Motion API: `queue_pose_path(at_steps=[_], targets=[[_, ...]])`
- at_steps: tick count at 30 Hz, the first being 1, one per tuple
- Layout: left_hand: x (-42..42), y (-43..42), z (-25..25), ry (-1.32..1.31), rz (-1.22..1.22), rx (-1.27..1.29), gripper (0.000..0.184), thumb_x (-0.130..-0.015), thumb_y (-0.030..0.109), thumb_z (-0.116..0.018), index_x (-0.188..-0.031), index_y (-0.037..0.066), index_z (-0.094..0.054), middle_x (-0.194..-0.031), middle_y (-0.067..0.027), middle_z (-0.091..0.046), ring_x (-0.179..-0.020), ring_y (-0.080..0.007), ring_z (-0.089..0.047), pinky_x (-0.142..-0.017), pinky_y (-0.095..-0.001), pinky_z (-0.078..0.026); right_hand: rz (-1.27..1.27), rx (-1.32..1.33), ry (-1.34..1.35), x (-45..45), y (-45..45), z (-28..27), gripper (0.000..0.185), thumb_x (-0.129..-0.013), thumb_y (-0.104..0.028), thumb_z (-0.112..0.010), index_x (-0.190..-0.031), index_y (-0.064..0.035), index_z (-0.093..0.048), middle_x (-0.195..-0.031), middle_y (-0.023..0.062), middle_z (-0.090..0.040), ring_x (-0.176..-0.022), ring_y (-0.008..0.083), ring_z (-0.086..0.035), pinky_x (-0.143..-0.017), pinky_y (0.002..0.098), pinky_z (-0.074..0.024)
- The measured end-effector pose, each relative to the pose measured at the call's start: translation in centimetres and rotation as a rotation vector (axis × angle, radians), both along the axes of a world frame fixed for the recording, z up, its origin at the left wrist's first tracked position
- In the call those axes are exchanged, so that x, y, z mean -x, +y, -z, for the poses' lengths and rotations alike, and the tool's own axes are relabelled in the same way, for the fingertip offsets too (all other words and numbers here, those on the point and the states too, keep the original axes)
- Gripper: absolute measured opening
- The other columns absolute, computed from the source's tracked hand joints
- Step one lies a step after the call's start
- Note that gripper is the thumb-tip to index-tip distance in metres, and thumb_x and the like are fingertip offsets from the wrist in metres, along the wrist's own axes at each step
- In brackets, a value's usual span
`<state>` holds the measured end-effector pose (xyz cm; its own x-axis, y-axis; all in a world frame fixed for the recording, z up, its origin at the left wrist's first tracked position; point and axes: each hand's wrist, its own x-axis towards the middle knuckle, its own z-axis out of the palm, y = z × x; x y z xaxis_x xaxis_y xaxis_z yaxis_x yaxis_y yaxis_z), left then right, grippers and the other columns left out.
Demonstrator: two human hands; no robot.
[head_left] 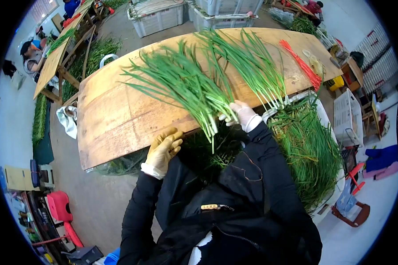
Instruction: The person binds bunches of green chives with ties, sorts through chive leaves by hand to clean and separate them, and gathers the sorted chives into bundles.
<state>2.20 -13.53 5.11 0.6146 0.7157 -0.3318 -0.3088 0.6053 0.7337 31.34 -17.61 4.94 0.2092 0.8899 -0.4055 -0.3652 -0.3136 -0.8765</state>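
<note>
A loose bunch of long green chives (pixel 188 81) with pale stem ends lies across the front edge of the wooden table (pixel 115 119). My right hand (pixel 242 115), in a whitish glove, is closed on stems at the bunch's right side. Some stem ends hang over the edge. My left hand (pixel 164 148), in a yellowish glove, is beside the table's front edge, left of the stems. Its fingers are slightly bent and apart, with nothing visible in them. A second bunch of chives (pixel 256 73) lies farther right, its white ends pointing toward me.
Red ties (pixel 303 66) lie at the table's right. A white crate (pixel 327 132) heaped with leafy greens (pixel 303 150) stands by my right arm. White crates (pixel 157 17) are stacked beyond the table. A person (pixel 31 55) is at another table on the left.
</note>
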Motion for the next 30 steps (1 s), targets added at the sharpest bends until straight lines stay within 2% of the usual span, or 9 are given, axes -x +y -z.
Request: queue_pose_path(at_steps=[6,10,11,15,18,20,22,26,30], targets=[[-3.9,-3.1,0.3,0.180,0.173,0.151,0.062,-0.079,0.040,-0.058,-0.127,0.011,-0.032,-0.127,-0.0057,-0.040,-0.112,-0.0180,-0.038,-0.096,-0.0392,-0.025,-0.105,-0.158,0.135,2.2,-0.8,-0.5,0.026,-0.087,-0.020,-0.043,-0.104,0.0002,-0.045,-0.078,0.0157,-0.062,-0.058,0.0162,-0.059,-0.049,0.0255,-0.0504],[-8.3,-1.9,1.1,-0.103,0.220,0.314,0.041,-0.083,0.034,-0.053,-0.116,0.010,-0.046,-0.102,-0.0014,-0.054,-0.095,-0.0147,-0.049,-0.086,-0.0337,-0.036,-0.229,-0.316,-0.119,3.9,-1.8,-1.2,0.028,-0.086,-0.014,-0.047,-0.111,-0.0029,-0.044,-0.080,0.0089,-0.061,-0.058,0.0112,-0.056,-0.045,0.0209,-0.0444],[-8.9,-1.7,1.4,-0.170,0.198,0.330,0.031,-0.087,0.029,-0.048,-0.108,0.006,-0.051,-0.074,0.0035,-0.051,-0.071,-0.0105,-0.050,-0.073,-0.0272,-0.041,-0.021,-0.323,-0.155,4.3,-2.0,-2.2,0.033,-0.086,-0.011,-0.046,-0.117,-0.0030,-0.041,-0.078,0.0077,-0.060,-0.056,0.0093,-0.055,-0.043,0.0192,-0.0418],[-6.5,-2.0,0.1,-0.123,0.089,0.163,0.034,-0.089,0.027,-0.044,-0.108,0.000,-0.049,-0.057,0.0057,-0.034,-0.053,-0.0081,-0.037,-0.061,-0.0241,-0.038,0.296,-0.244,-0.660,-0.2,-0.5,-3.4,0.039,-0.086,-0.012,-0.043,-0.124,-0.0021,-0.035,-0.068,0.0076,-0.059,-0.048,0.0069,-0.048,-0.040,0.0191,-0.0386],[-3.9,-1.8,1.2,-0.216,0.131,0.131,0.041,-0.088,0.031,-0.045,-0.115,0.000,-0.045,-0.062,0.0036,-0.039,-0.057,-0.0091,-0.040,-0.061,-0.0249,-0.039,0.150,0.056,-0.838,-6.6,1.1,0.7,0.056,-0.084,-0.026,-0.049,-0.127,0.0025,-0.027,-0.081,0.0164,-0.060,-0.061,0.0163,-0.055,-0.055,0.0290,-0.0468],[-2.3,-1.7,2.1,-0.158,0.191,0.262,0.045,-0.086,0.033,-0.047,-0.119,0.003,-0.042,-0.097,-0.0067,-0.058,-0.085,-0.0182,-0.056,-0.078,-0.0326,-0.045,-0.099,0.306,-1.768,-7.4,1.3,0.5,0.061,-0.080,-0.033,-0.054,-0.124,0.0013,-0.030,-0.089,0.0186,-0.058,-0.077,0.0256,-0.057,-0.069,0.0365,-0.0460],[-1.1,-1.8,2.5,-0.199,0.163,0.372,0.046,-0.086,0.032,-0.049,-0.121,0.004,-0.040,-0.113,-0.0125,-0.053,-0.097,-0.0214,-0.055,-0.084,-0.0354,-0.044,0.053,0.333,-1.943,-4.0,1.8,-4.4,0.058,-0.078,-0.036,-0.057,-0.123,-0.0073,-0.034,-0.095,0.0168,-0.054,-0.089,0.0316,-0.053,-0.077,0.0398,-0.0431],[-0.7,-1.9,3.2,-0.266,0.095,0.341,0.044,-0.085,0.026,-0.051,-0.121,0.002,-0.041,-0.115,-0.0136,-0.051,-0.096,-0.0206,-0.056,-0.082,-0.0323,-0.045,-0.290,-0.456,-1.325,1.8,5.0,-5.9,0.033,-0.078,-0.027,-0.057,-0.107,-0.0110,-0.055,-0.093,0.0108,-0.058,-0.089,0.0254,-0.055,-0.076,0.0352,-0.0434],[-1.1,-1.7,3.2,-0.325,0.087,0.228,0.037,-0.083,0.016,-0.054,-0.115,-0.001,-0.046,-0.111,-0.0155,-0.054,-0.089,-0.0187,-0.058,-0.076,-0.0262,-0.046,-0.564,-0.193,-1.265,8.7,7.5,-5.9,0.028,-0.077,-0.023,-0.059,-0.101,-0.0089,-0.057,-0.090,0.0105,-0.059,-0.084,0.0230,-0.057,-0.073,0.0321,-0.0440]])
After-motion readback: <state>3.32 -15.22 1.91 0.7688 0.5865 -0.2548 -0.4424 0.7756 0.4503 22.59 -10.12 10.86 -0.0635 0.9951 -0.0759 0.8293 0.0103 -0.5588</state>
